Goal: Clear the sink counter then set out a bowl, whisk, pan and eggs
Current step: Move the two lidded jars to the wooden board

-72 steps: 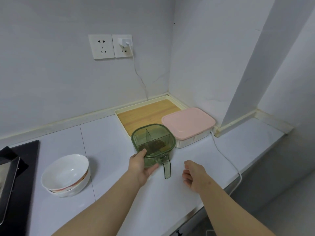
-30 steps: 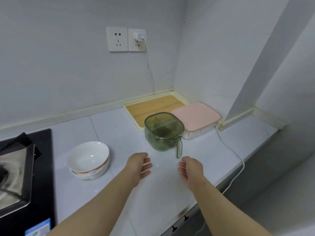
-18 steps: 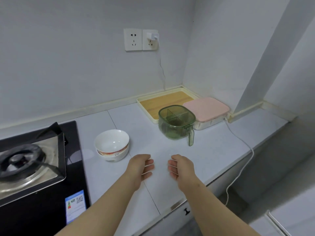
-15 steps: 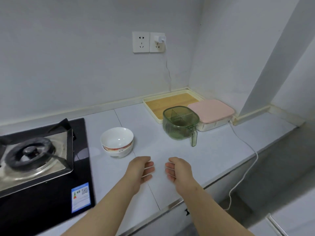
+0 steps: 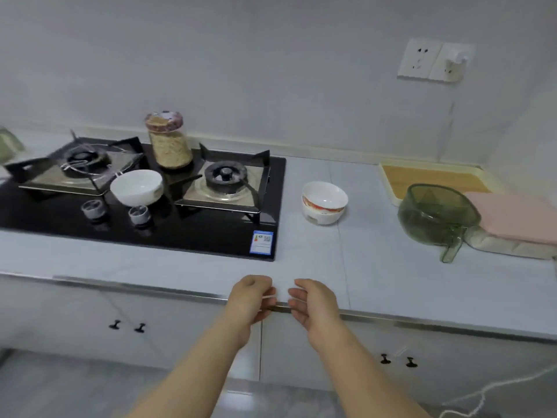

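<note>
My left hand and my right hand hover side by side over the counter's front edge, fingers loosely curled, holding nothing. A white bowl sits on the black gas hob between the two burners. A wire whisk lies on the left burner. Two stacked white bowls with a red pattern stand on the counter right of the hob. The green translucent container with a handle rests far right, well away from both hands.
A jar of grain stands at the back of the hob. A wooden tray and a pink-lidded box fill the right corner. Wall sockets hold a plugged charger. Cabinet doors with small knobs lie below.
My left hand let go of the green container and both hands drew back to the counter's front edge. The view swung left, bringing the whole hob, white bowl, whisk and jar into sight.
</note>
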### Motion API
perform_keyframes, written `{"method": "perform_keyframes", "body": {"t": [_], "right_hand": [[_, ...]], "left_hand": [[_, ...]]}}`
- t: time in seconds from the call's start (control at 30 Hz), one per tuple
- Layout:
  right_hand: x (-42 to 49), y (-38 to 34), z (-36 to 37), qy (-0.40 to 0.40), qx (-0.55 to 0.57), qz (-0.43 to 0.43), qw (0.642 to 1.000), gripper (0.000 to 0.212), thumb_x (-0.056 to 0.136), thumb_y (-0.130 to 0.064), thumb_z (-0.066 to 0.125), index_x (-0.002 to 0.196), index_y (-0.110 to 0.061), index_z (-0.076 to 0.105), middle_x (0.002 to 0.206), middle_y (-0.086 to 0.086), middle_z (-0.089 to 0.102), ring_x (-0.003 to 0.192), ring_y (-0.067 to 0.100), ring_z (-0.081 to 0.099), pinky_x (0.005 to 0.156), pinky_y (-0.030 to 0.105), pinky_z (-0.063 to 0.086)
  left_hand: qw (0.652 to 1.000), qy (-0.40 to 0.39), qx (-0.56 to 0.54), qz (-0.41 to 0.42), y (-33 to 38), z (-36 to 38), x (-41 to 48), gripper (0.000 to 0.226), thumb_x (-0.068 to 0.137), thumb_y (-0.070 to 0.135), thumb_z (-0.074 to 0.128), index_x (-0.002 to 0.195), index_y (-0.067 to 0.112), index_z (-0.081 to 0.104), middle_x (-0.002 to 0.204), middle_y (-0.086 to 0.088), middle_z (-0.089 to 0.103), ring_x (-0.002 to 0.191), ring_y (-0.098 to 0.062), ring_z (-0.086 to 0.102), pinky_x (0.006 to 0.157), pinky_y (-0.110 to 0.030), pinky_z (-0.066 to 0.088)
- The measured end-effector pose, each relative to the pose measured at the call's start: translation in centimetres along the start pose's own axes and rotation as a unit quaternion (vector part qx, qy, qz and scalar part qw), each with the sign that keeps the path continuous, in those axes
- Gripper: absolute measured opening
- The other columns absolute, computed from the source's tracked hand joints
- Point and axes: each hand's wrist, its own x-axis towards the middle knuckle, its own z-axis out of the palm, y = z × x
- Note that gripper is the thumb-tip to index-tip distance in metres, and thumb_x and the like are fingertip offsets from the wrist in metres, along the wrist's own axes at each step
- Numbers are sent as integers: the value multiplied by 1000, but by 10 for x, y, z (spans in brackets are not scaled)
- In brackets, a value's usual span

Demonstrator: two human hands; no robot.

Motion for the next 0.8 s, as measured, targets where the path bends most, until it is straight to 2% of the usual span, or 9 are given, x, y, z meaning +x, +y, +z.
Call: {"method": "perform_keyframes", "body": {"t": [0.17,0.37,0.53,0.7,0.8], "right_hand": [[-28,20,82,-85,-76,-5,993,8,92,-12,49,90,-11,57,75,5,61,63,17,54,56,24,41],[-105,78,230,-227,-187,-30,955,14,91,-10,49,78,-14,52,66,2,55,53,14,47,50,21,34],[-197,172,352,-343,-272,-3,899,16,92,-12,47,76,-14,51,65,2,54,50,13,47,47,19,32],[-301,275,459,-433,-325,10,841,15,92,-14,48,78,-18,53,63,-1,55,36,6,49,47,17,33],[-358,323,511,-476,-340,19,811,15,92,-14,48,79,-17,53,66,0,55,48,11,49,48,18,33]], "left_hand": [[994,95,-51,21,3,-99,-30,8,94,18,50,90,17,56,86,-3,63,76,-16,60,74,-29,48],[959,233,-152,50,-11,-267,-92,7,95,19,51,90,16,55,85,-2,61,72,-15,59,63,-26,45],[911,350,-207,73,-50,-415,-170,10,95,17,48,86,17,55,81,-2,61,68,-15,58,62,-25,40],[857,447,-247,68,-95,-553,-261,10,96,18,47,88,17,53,80,-2,58,69,-14,57,59,-24,39],[817,510,-252,92,-110,-622,-313,12,95,15,47,86,17,53,78,-2,57,68,-13,55,59,-24,39]]}}
